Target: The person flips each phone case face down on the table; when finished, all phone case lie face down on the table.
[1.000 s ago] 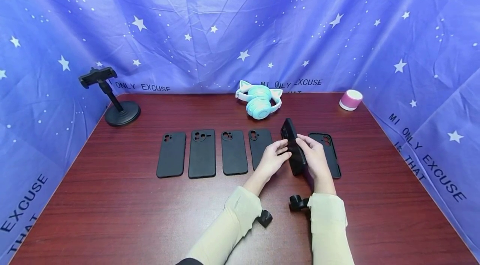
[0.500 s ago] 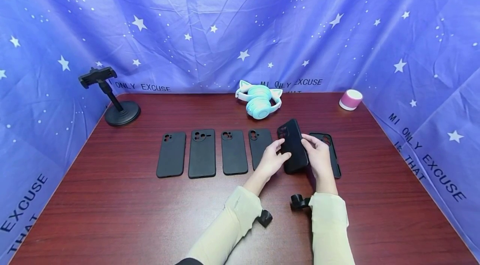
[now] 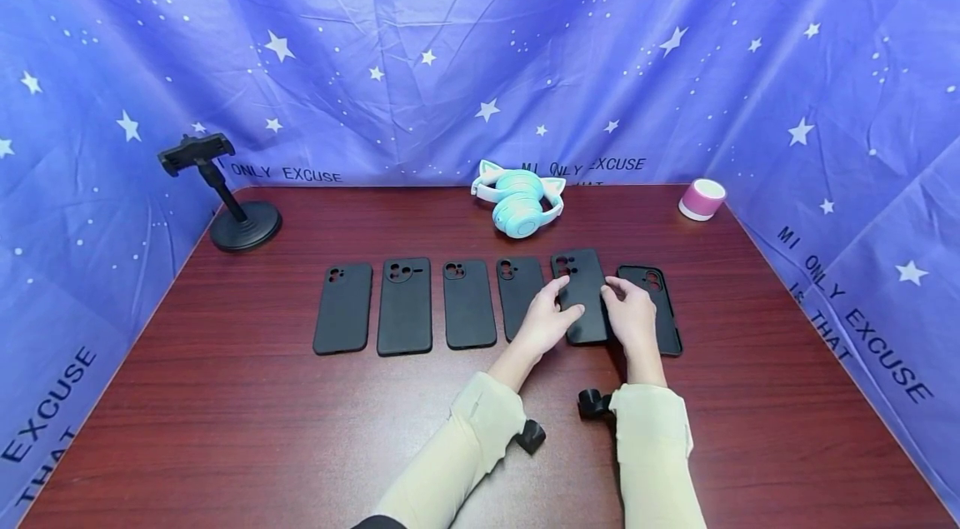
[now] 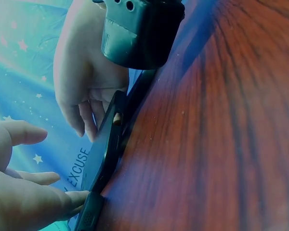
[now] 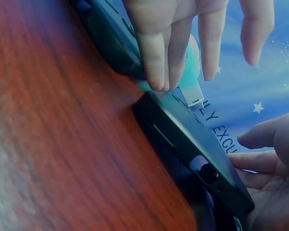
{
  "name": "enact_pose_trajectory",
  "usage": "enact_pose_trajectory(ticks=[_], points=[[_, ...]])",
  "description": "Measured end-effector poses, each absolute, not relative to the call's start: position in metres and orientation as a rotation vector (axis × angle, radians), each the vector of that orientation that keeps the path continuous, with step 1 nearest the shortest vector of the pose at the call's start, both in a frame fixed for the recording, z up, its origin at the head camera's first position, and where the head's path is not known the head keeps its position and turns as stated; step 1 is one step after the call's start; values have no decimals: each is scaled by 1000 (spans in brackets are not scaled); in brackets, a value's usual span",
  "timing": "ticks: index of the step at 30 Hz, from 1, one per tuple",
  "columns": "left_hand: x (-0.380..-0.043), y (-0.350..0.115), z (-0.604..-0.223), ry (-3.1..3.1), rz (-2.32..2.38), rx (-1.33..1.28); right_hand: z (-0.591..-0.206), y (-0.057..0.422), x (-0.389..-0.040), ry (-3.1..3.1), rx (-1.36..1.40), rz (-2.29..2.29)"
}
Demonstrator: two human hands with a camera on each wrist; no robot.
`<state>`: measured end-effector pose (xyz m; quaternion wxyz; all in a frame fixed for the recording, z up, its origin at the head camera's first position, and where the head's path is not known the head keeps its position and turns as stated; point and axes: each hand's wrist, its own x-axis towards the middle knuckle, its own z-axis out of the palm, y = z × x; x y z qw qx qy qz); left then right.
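In the head view, a black phone case (image 3: 587, 304) with camera holes at its top left lies back side up, low over the table. My right hand (image 3: 632, 314) holds its right edge. In the left wrist view, the case's right side (image 4: 114, 115) stands a little raised near that hand. My left hand (image 3: 542, 319) is at the left edge, fingers apart and relaxed, thumb over the case's lower part. Under and behind the left hand lies another black phone case (image 3: 516, 279), partly hidden. To the right, one more phone case (image 3: 667, 321) shows its hollow inside and is partly covered by my right hand.
Further left, several black phone cases lie in the row, the outermost one (image 3: 342, 310) among them. Cat-ear headphones (image 3: 517, 206), a pink and white cylinder (image 3: 702, 201) and a black phone stand (image 3: 244, 225) sit toward the back. Starry blue cloth (image 3: 420, 96) surrounds the table.
The held phone case has gone from nearly on edge to almost flat, its back turning upward. My right hand has moved slightly down with it; the left has barely moved.
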<state>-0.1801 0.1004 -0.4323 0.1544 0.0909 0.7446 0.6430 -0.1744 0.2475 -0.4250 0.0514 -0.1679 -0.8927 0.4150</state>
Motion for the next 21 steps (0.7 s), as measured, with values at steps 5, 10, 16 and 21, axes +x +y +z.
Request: enact_pose_trajectory(ticks=[5,10,16,21], points=[[-181,101,-432,2182,1788,243,-426,246,-176,-2722,-517,1204],[-180,101,-430,2196,1770,240,-426,245,-176,-2719,-531,1181],[-180,101,-430,2217,1754,242,-426,242,-176,-2750,-504,1134],[-180,101,-428,2274,1702,257,-426,240,-176,-2785,-469,1132]])
